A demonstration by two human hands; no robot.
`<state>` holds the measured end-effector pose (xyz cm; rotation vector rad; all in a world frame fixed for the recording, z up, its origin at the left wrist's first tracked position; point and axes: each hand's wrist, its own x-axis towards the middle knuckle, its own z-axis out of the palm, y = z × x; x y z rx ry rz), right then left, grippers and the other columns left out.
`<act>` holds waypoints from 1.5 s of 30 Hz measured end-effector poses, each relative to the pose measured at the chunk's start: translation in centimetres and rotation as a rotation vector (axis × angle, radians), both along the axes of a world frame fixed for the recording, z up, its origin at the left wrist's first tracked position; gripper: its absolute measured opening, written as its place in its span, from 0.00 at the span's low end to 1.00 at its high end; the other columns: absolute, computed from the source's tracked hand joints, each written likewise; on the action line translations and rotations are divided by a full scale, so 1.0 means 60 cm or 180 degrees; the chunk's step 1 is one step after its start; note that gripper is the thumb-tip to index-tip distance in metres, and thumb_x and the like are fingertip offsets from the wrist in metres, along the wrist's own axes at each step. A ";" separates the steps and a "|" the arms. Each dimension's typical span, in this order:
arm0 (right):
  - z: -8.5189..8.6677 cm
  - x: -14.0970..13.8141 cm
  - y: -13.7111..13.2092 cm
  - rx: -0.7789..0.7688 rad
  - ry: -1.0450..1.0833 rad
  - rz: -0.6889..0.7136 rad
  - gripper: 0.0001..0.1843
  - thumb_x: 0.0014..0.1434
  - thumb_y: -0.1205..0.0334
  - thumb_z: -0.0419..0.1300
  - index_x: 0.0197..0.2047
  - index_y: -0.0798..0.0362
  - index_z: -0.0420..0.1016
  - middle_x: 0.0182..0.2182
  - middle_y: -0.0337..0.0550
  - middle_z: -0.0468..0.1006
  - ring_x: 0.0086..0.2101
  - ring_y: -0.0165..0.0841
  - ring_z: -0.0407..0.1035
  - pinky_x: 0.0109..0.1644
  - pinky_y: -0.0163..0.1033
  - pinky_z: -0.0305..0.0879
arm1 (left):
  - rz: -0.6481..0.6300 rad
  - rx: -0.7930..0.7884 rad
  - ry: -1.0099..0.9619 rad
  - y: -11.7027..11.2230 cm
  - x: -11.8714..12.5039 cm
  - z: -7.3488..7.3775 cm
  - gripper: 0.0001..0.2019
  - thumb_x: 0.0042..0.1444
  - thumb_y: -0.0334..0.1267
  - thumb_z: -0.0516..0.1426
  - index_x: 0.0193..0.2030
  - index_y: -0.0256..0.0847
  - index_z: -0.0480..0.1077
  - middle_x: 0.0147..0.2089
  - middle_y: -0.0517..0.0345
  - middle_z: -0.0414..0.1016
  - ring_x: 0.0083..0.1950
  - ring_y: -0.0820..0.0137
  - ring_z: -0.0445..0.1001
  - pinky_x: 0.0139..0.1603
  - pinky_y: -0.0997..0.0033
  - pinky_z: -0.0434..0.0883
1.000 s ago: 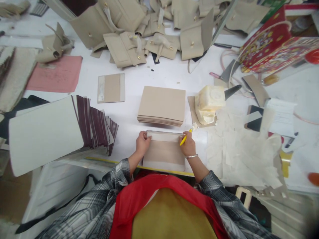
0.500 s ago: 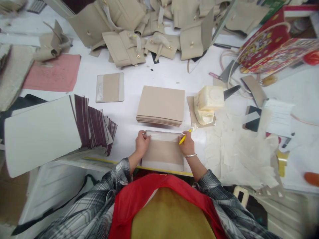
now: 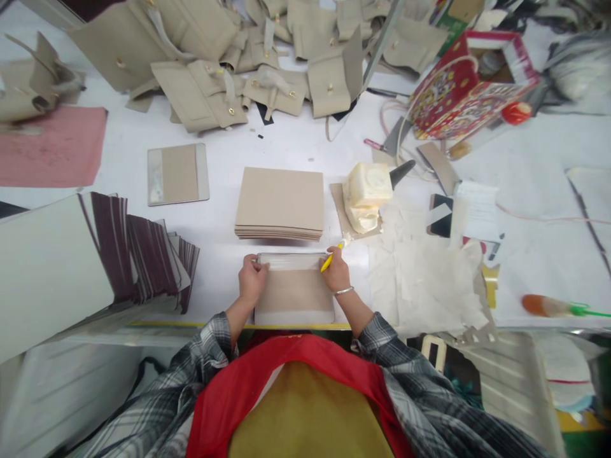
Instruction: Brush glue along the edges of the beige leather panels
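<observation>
A beige panel with pale strips along its near and far edges lies flat at the table's near edge. My left hand is closed on its far left corner. At the far right corner my right hand pinches the panel's edge and also holds a yellow tool, whose tip points up and right. A neat stack of plain beige panels sits just beyond the hands.
A pale yellow block sits right of the stack, with white paper scraps below it. A fanned pile of maroon-backed sheets lies left. Beige bag parts heap at the back. A red patterned bag stands far right.
The view has swung to the right, so everything sits further left in the picture. Both hands stay on the far corners of the panel.
</observation>
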<state>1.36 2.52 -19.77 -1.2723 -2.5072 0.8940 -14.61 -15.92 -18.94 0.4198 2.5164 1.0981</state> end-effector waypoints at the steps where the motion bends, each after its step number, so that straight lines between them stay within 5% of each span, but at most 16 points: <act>1: 0.000 -0.001 -0.001 0.0029 -0.0033 0.0017 0.18 0.55 0.59 0.49 0.48 0.54 0.59 0.26 0.39 0.71 0.26 0.33 0.67 0.32 0.36 0.62 | -0.0002 -0.0015 0.0003 0.001 -0.001 -0.001 0.16 0.49 0.41 0.57 0.45 0.42 0.61 0.25 0.65 0.67 0.29 0.69 0.69 0.35 0.70 0.64; 5: -0.001 -0.003 -0.001 0.0461 -0.0189 0.0072 0.18 0.55 0.59 0.49 0.49 0.55 0.60 0.31 0.44 0.72 0.31 0.36 0.68 0.34 0.39 0.63 | -0.0181 -0.0132 0.0113 0.008 -0.002 -0.003 0.18 0.50 0.41 0.56 0.48 0.40 0.60 0.26 0.64 0.66 0.29 0.69 0.69 0.35 0.70 0.65; 8: 0.009 0.009 0.005 0.0862 -0.0170 -0.0017 0.20 0.55 0.57 0.51 0.50 0.56 0.60 0.37 0.50 0.72 0.35 0.38 0.68 0.37 0.41 0.64 | -0.0368 -0.0267 0.0570 -0.012 0.000 0.020 0.20 0.52 0.42 0.55 0.51 0.38 0.59 0.29 0.61 0.66 0.31 0.68 0.69 0.35 0.69 0.66; 10: 0.024 0.024 0.010 0.1043 -0.0049 -0.0072 0.20 0.56 0.55 0.51 0.49 0.57 0.61 0.36 0.50 0.72 0.35 0.39 0.69 0.36 0.41 0.65 | -0.0583 -0.0205 0.1031 -0.051 0.000 0.060 0.18 0.54 0.43 0.54 0.50 0.38 0.61 0.30 0.57 0.67 0.33 0.68 0.69 0.37 0.68 0.67; 13: 0.052 0.042 0.015 0.1347 0.0301 -0.0083 0.18 0.58 0.54 0.51 0.47 0.56 0.62 0.33 0.48 0.72 0.34 0.38 0.69 0.35 0.41 0.66 | -0.0923 -0.0032 0.1810 -0.139 -0.010 0.151 0.12 0.53 0.43 0.56 0.41 0.41 0.65 0.29 0.56 0.68 0.32 0.67 0.70 0.38 0.66 0.68; 15: 0.072 0.040 0.010 0.1471 0.0584 0.0002 0.18 0.57 0.54 0.53 0.47 0.55 0.62 0.34 0.49 0.72 0.34 0.39 0.70 0.35 0.42 0.67 | -0.0732 -0.0031 0.2476 -0.202 -0.031 0.218 0.13 0.49 0.45 0.60 0.38 0.42 0.66 0.32 0.52 0.71 0.37 0.64 0.71 0.43 0.62 0.68; 18: 0.114 0.017 -0.019 0.1346 0.1127 0.0254 0.16 0.57 0.55 0.55 0.46 0.54 0.62 0.34 0.48 0.73 0.32 0.36 0.71 0.33 0.41 0.68 | -0.0136 -0.0522 0.3179 -0.285 -0.085 0.299 0.27 0.42 0.50 0.63 0.48 0.38 0.65 0.50 0.40 0.69 0.56 0.52 0.64 0.56 0.50 0.60; 20: 0.147 -0.006 -0.051 0.1166 0.1484 0.0598 0.15 0.57 0.57 0.55 0.46 0.53 0.62 0.35 0.47 0.73 0.31 0.34 0.72 0.35 0.40 0.70 | -0.0213 -0.1060 0.3117 -0.329 -0.124 0.327 0.31 0.45 0.50 0.61 0.55 0.37 0.63 0.57 0.38 0.64 0.61 0.49 0.59 0.58 0.46 0.56; 23: 0.189 -0.036 -0.105 0.0934 0.1842 0.1158 0.15 0.58 0.60 0.55 0.48 0.51 0.60 0.38 0.46 0.74 0.34 0.33 0.72 0.40 0.42 0.71 | -0.0670 -0.1414 0.2893 -0.370 -0.143 0.341 0.23 0.53 0.41 0.54 0.56 0.42 0.64 0.54 0.43 0.69 0.55 0.54 0.66 0.54 0.52 0.62; 28: 0.231 -0.042 -0.179 0.0061 0.2081 0.1833 0.13 0.59 0.61 0.54 0.47 0.50 0.58 0.43 0.48 0.74 0.37 0.32 0.73 0.43 0.42 0.71 | -0.1286 -0.1034 0.3261 -0.350 -0.031 0.332 0.27 0.55 0.31 0.50 0.62 0.52 0.57 0.52 0.52 0.73 0.50 0.59 0.71 0.50 0.57 0.67; 32: 0.224 -0.021 -0.196 -0.0885 0.1754 0.1648 0.14 0.59 0.58 0.54 0.46 0.50 0.57 0.37 0.43 0.75 0.33 0.31 0.73 0.37 0.38 0.71 | -0.2335 -0.0515 0.3320 -0.273 0.086 0.274 0.28 0.55 0.29 0.51 0.63 0.52 0.56 0.54 0.54 0.72 0.50 0.62 0.71 0.46 0.60 0.66; 35: 0.184 0.015 -0.180 -0.0748 0.1395 0.1141 0.12 0.57 0.58 0.55 0.42 0.50 0.57 0.28 0.37 0.72 0.26 0.31 0.70 0.32 0.37 0.68 | -0.3044 -0.0024 0.3276 -0.202 0.142 0.187 0.24 0.56 0.28 0.50 0.59 0.51 0.61 0.51 0.55 0.74 0.46 0.65 0.73 0.41 0.64 0.67; 39: 0.103 0.081 -0.144 -0.0184 0.1050 0.0755 0.07 0.57 0.59 0.51 0.38 0.51 0.59 0.26 0.37 0.69 0.25 0.30 0.67 0.31 0.37 0.66 | -0.3734 -0.0010 0.2983 -0.128 0.184 0.079 0.22 0.57 0.28 0.49 0.58 0.48 0.61 0.49 0.51 0.74 0.40 0.67 0.72 0.36 0.67 0.65; 42: 0.054 0.123 -0.121 -0.0035 0.0872 0.0551 0.06 0.59 0.59 0.49 0.39 0.51 0.59 0.25 0.36 0.68 0.24 0.30 0.65 0.29 0.36 0.63 | -0.4088 -0.0198 0.2618 -0.102 0.200 0.042 0.20 0.58 0.30 0.49 0.57 0.45 0.62 0.50 0.48 0.71 0.43 0.67 0.69 0.40 0.66 0.64; 45: 0.028 0.144 -0.102 -0.0050 0.0803 0.0382 0.07 0.60 0.57 0.48 0.39 0.52 0.58 0.25 0.37 0.68 0.24 0.30 0.65 0.29 0.36 0.62 | -0.4306 -0.0339 0.2501 -0.093 0.201 0.031 0.18 0.59 0.33 0.49 0.57 0.44 0.62 0.53 0.47 0.69 0.49 0.65 0.66 0.46 0.63 0.62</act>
